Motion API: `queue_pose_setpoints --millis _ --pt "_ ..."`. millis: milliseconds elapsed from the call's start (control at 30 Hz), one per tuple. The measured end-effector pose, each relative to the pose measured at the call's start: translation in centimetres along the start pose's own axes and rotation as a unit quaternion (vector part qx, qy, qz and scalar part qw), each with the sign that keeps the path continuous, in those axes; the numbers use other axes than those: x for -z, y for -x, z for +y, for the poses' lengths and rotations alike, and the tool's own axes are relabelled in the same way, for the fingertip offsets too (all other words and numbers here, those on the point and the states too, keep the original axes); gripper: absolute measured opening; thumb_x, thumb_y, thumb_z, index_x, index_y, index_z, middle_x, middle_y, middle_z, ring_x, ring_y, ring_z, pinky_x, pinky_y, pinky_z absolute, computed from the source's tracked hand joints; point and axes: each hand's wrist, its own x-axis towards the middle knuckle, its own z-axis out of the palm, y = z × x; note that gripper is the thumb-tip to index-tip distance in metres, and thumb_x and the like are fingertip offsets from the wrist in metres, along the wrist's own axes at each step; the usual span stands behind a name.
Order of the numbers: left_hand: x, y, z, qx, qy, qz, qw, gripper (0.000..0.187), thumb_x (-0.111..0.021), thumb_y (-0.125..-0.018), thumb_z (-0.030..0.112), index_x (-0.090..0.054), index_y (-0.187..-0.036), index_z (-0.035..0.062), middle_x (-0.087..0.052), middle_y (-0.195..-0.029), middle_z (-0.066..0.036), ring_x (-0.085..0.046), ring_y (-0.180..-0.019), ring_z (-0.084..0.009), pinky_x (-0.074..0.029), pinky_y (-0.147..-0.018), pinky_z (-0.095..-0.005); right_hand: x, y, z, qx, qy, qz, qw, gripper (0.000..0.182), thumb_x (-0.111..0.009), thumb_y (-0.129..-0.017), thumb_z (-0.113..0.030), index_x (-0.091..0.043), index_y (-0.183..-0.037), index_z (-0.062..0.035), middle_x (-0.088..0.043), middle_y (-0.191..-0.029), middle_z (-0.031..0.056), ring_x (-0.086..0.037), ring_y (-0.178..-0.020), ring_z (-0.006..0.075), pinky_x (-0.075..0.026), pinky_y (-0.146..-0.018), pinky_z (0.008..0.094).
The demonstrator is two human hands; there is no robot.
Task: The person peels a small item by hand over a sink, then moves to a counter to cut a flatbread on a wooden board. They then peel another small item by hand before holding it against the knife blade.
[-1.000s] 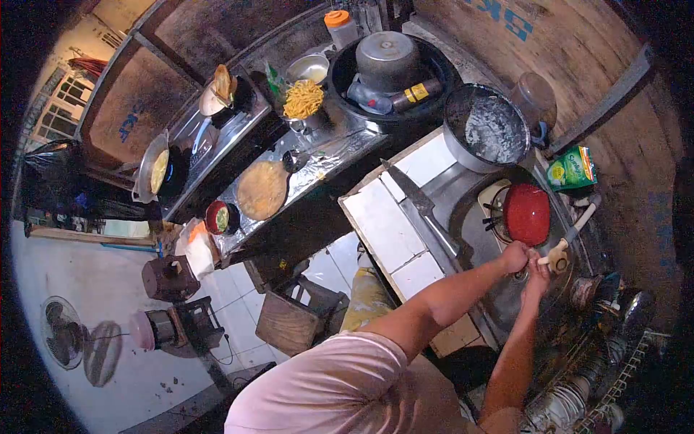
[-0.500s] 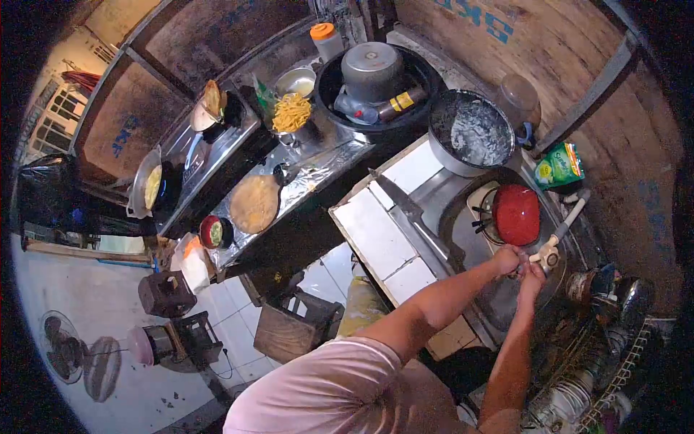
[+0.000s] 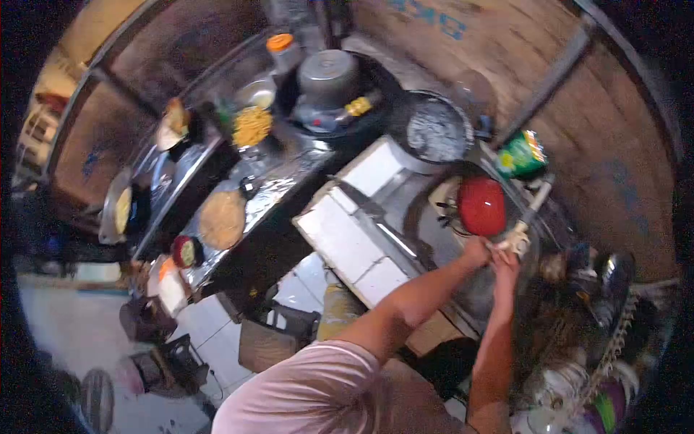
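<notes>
My left hand (image 3: 476,251) and my right hand (image 3: 506,262) meet over the sink basin (image 3: 448,267), right below the cream-coloured tap (image 3: 517,239). They touch each other at the fingers. Blur smears the fingers, so whether anything small is between them does not show. Just beyond the hands, in the sink, lies a red bowl (image 3: 482,206), with a pale dish (image 3: 442,199) and dark handles beside it.
A large pot with whitish residue (image 3: 436,137) stands behind the sink, near a green pouch (image 3: 520,154). Further left are a black tub (image 3: 387,87), a container of yellow strips (image 3: 252,126) and a round board (image 3: 222,219). Stools (image 3: 278,340) stand on the floor.
The whole view has shifted, so the scene sits further left and is blurrier. Both hands stay together below the tap.
</notes>
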Motion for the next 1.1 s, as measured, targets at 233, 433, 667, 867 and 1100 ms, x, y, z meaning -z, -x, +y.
queue_pose_setpoints --millis 233,433,667,867,1100 --pt "-2.4 -1.3 -2.0 -0.036 0.211 -0.118 0.970 0.014 -0.067 -0.075 0.013 -0.065 -0.084 0.0028 -0.063 -0.072 -0.007 -0.058 -0.065 -0.0177 -0.046 -0.060 -0.0315 1.5 1.4 -2.6 0.129 0.096 0.183 0.970 0.055 -0.058 -0.070 0.007 -0.047 -0.123 -0.0064 -0.057 -0.107 0.0082 -0.056 -0.092 0.0169 -0.046 -0.079 0.0303" --pt "-2.7 -1.4 -2.8 -0.076 0.338 -0.149 0.926 0.007 -0.059 -0.077 0.001 -0.063 -0.083 0.0022 -0.057 -0.070 0.000 -0.050 -0.060 -0.0111 -0.039 -0.050 -0.0257 0.7 4.7 -13.4 0.277 0.301 0.114 0.905 0.063 -0.060 -0.066 0.007 -0.047 -0.125 -0.0116 -0.046 -0.115 0.0122 -0.050 -0.105 0.0288 -0.043 -0.086 0.0380" --pt "-0.7 0.2 0.5 -0.057 0.092 -0.083 0.991 0.018 -0.064 -0.073 0.009 -0.063 -0.090 0.0031 -0.066 -0.080 -0.010 -0.062 -0.076 -0.0206 -0.048 -0.071 -0.0347 0.5 4.0 -14.8 0.223 0.413 0.043 0.882 0.051 -0.071 -0.066 -0.003 -0.056 -0.113 -0.0142 -0.048 -0.109 0.0140 -0.051 -0.102 0.0345 -0.043 -0.087 0.0410" --pt "-1.3 0.4 0.5 -0.073 0.081 -0.032 0.994 0.019 -0.066 -0.075 0.017 -0.062 -0.088 0.0030 -0.065 -0.082 -0.014 -0.062 -0.077 -0.0221 -0.047 -0.074 -0.0362 0.8 3.5 -14.5 0.229 0.427 0.053 0.873 0.046 -0.073 -0.064 -0.005 -0.057 -0.106 -0.0119 -0.051 -0.103 0.0149 -0.052 -0.099 0.0347 -0.044 -0.083 0.0404" --pt "-0.8 1.5 -2.3 -0.145 0.095 0.041 0.984 0.022 -0.065 -0.075 0.014 -0.057 -0.093 0.0047 -0.064 -0.084 -0.015 -0.062 -0.077 -0.0257 -0.047 -0.072 -0.0368 -0.7 3.8 -16.5 0.021 0.385 0.143 0.911 0.039 -0.074 -0.069 -0.025 -0.056 -0.093 -0.0001 -0.057 -0.104 0.0184 -0.054 -0.099 0.0362 -0.043 -0.084 0.0420"
